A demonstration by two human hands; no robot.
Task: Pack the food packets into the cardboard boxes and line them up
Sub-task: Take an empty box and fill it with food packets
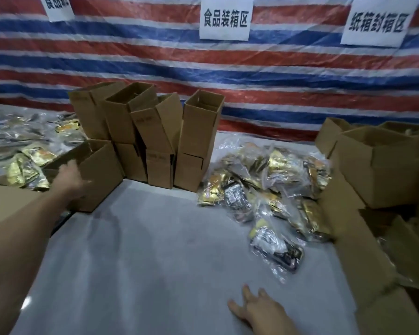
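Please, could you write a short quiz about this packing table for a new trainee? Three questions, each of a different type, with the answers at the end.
1. True or false: the person's right hand holds a shiny packet.
2. The left hand touches: A) an open brown cardboard box; B) a roll of tape; C) a pair of scissors.
3. Fill in: seen from the camera, the heap of gold and black food packets in clear bags lies to the ___ of the stack of empty brown cardboard boxes.
Key: 1 false; 2 A; 3 right.

middle white sign (pixel 224 18) 食品装箱区, right white sign (pixel 377 22) 纸箱封箱区
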